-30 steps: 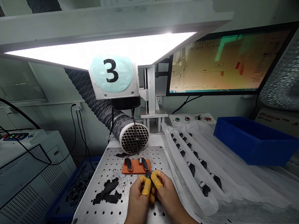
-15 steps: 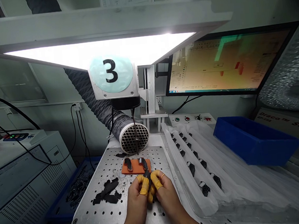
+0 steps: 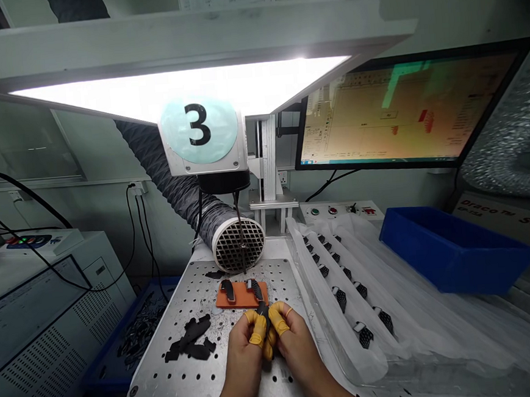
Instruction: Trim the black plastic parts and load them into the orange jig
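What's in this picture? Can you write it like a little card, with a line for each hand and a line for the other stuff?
left hand: pinches a small black piece, yellow finger cot on
right hand: pinches the same piece, yellow finger cot on
nearby: orange pad on a perforated metal plate, black scraps
rest: blue bin, computer monitor

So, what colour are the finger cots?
The finger cots are orange-yellow; the head view shows them best.

You hold one black piece [image 3: 263, 313] between two hands, the left hand [image 3: 245, 362] and the right hand [image 3: 298, 355]. Above them, one orange pad [image 3: 241, 296] carries two black parts [image 3: 227, 290]. There are two blue bins: right bin [image 3: 453, 254], lower-left bin [image 3: 102, 373].
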Action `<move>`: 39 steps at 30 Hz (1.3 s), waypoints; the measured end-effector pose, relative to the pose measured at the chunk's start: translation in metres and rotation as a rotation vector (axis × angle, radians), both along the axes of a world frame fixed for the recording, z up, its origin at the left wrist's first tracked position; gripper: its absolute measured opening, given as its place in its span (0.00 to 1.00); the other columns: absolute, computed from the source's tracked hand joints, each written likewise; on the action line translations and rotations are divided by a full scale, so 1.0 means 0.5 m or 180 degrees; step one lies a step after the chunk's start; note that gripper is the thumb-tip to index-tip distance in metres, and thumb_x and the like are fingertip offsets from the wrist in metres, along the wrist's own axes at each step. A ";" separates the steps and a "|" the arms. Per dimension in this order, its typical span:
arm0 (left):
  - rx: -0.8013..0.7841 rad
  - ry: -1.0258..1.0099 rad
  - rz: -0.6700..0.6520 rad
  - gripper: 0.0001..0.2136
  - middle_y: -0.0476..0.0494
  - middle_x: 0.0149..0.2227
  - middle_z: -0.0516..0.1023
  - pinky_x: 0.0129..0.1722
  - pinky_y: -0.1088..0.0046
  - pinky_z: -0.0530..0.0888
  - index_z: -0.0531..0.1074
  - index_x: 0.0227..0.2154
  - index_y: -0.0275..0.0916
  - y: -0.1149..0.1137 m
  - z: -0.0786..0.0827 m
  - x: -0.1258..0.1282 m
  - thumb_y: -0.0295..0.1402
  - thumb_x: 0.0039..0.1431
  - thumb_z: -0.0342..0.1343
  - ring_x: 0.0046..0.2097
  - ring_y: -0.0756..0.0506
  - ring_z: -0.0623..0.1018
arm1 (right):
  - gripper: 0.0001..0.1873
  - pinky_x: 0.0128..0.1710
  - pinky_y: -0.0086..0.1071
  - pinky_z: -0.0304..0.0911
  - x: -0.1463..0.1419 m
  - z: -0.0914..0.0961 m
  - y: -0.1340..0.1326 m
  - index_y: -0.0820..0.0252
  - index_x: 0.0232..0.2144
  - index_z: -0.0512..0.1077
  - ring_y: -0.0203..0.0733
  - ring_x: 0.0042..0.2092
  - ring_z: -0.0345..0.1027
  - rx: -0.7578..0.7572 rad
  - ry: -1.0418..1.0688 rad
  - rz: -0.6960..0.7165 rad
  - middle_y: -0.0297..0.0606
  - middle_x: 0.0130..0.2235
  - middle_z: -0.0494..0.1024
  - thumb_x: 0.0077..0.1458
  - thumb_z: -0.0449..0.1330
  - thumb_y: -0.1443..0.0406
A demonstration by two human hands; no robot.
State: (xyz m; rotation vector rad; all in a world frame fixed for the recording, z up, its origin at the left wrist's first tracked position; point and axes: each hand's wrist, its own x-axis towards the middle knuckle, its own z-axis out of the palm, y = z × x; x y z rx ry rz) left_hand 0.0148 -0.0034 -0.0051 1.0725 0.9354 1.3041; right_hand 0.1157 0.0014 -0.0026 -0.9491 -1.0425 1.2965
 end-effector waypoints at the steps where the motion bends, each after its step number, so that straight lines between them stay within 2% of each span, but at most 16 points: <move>1: -0.0005 -0.0003 -0.0007 0.13 0.55 0.20 0.63 0.20 0.80 0.59 0.65 0.24 0.37 -0.001 0.001 0.000 0.41 0.54 0.56 0.21 0.55 0.60 | 0.13 0.23 0.25 0.57 0.000 -0.001 0.000 0.60 0.26 0.63 0.33 0.24 0.59 -0.0001 0.0005 0.0006 0.30 0.24 0.65 0.55 0.57 0.57; 5: -0.0127 0.0059 0.0104 0.14 0.54 0.21 0.64 0.20 0.80 0.60 0.66 0.24 0.36 -0.008 0.013 0.001 0.43 0.53 0.57 0.22 0.55 0.62 | 0.14 0.21 0.26 0.57 -0.001 -0.002 -0.002 0.59 0.27 0.62 0.33 0.22 0.58 -0.0051 0.0094 0.0092 0.28 0.22 0.64 0.56 0.56 0.55; 8: -0.0283 0.0102 0.0299 0.18 0.54 0.19 0.64 0.18 0.81 0.58 0.66 0.24 0.36 -0.014 0.026 0.003 0.48 0.56 0.51 0.19 0.55 0.60 | 0.15 0.20 0.26 0.56 -0.002 0.001 -0.003 0.59 0.27 0.62 0.33 0.21 0.58 -0.0112 0.0187 0.0154 0.28 0.21 0.64 0.56 0.56 0.54; 11: -0.0273 0.0059 0.0207 0.22 0.54 0.17 0.64 0.16 0.81 0.56 0.65 0.22 0.37 -0.014 0.032 0.005 0.52 0.57 0.47 0.18 0.55 0.59 | 0.15 0.21 0.25 0.55 -0.002 0.003 -0.003 0.59 0.27 0.62 0.33 0.22 0.58 -0.0168 0.0268 0.0151 0.29 0.22 0.64 0.55 0.57 0.54; 16: -0.0103 0.0056 -0.0081 0.15 0.55 0.18 0.65 0.18 0.80 0.59 0.63 0.23 0.37 -0.004 0.023 0.006 0.43 0.49 0.60 0.19 0.55 0.62 | 0.13 0.24 0.26 0.58 0.000 -0.003 0.002 0.59 0.26 0.63 0.34 0.26 0.59 -0.0051 0.0261 -0.0048 0.29 0.25 0.64 0.53 0.58 0.56; 20: -0.0011 0.0050 -0.0007 0.12 0.54 0.18 0.66 0.18 0.80 0.59 0.63 0.22 0.37 -0.003 0.023 0.004 0.39 0.52 0.57 0.19 0.55 0.62 | 0.13 0.24 0.26 0.57 -0.003 0.004 -0.001 0.59 0.27 0.64 0.34 0.25 0.59 -0.0099 0.0138 -0.0166 0.30 0.25 0.65 0.52 0.57 0.56; 23: 0.0004 -0.0065 0.0164 0.12 0.54 0.18 0.65 0.18 0.80 0.58 0.63 0.21 0.37 -0.006 0.029 0.000 0.39 0.51 0.57 0.19 0.55 0.61 | 0.12 0.20 0.24 0.51 -0.007 0.013 -0.001 0.60 0.27 0.65 0.32 0.22 0.54 -0.0167 -0.0048 -0.0294 0.28 0.22 0.63 0.51 0.57 0.57; 26: -0.0016 -0.0212 0.0458 0.14 0.57 0.17 0.61 0.18 0.80 0.57 0.62 0.21 0.38 -0.006 0.031 -0.005 0.41 0.49 0.58 0.20 0.55 0.58 | 0.12 0.17 0.24 0.47 -0.010 0.017 0.008 0.60 0.28 0.66 0.31 0.18 0.50 -0.0279 -0.0335 -0.0355 0.27 0.19 0.62 0.52 0.53 0.57; 28: -0.0025 -0.0329 0.0611 0.14 0.57 0.18 0.61 0.19 0.81 0.57 0.64 0.23 0.38 -0.003 0.027 -0.007 0.42 0.49 0.59 0.20 0.55 0.58 | 0.11 0.19 0.26 0.51 -0.010 0.019 0.018 0.61 0.31 0.68 0.33 0.20 0.55 -0.0230 -0.0698 -0.0460 0.30 0.21 0.66 0.51 0.52 0.60; 31: 0.0007 -0.0414 0.0678 0.14 0.56 0.21 0.64 0.22 0.80 0.61 0.66 0.27 0.37 0.006 0.020 -0.008 0.43 0.49 0.59 0.23 0.54 0.61 | 0.14 0.33 0.30 0.61 -0.014 0.025 0.033 0.62 0.38 0.72 0.41 0.33 0.68 0.0302 -0.1785 -0.0761 0.39 0.32 0.75 0.48 0.52 0.67; 33: 0.0040 -0.0387 0.0684 0.14 0.54 0.22 0.65 0.23 0.79 0.62 0.68 0.28 0.36 0.010 0.018 -0.009 0.43 0.49 0.59 0.24 0.53 0.63 | 0.17 0.41 0.34 0.60 -0.020 0.036 0.045 0.60 0.42 0.73 0.46 0.41 0.69 0.0584 -0.2646 -0.1036 0.42 0.39 0.76 0.49 0.52 0.69; 35: 0.0096 -0.0273 0.0685 0.13 0.54 0.22 0.64 0.24 0.79 0.62 0.69 0.27 0.36 0.010 0.019 -0.010 0.43 0.51 0.58 0.24 0.53 0.63 | 0.15 0.41 0.36 0.59 -0.027 0.049 0.061 0.60 0.39 0.75 0.49 0.42 0.68 0.0395 -0.3120 -0.1266 0.45 0.40 0.75 0.51 0.53 0.69; 39: 0.0230 0.0023 0.0747 0.11 0.51 0.26 0.69 0.28 0.78 0.65 0.71 0.28 0.37 0.004 0.025 -0.011 0.41 0.53 0.56 0.28 0.51 0.67 | 0.06 0.33 0.34 0.58 -0.033 0.074 0.103 0.60 0.25 0.75 0.48 0.34 0.69 -0.0220 -0.2888 -0.1214 0.43 0.30 0.76 0.44 0.58 0.70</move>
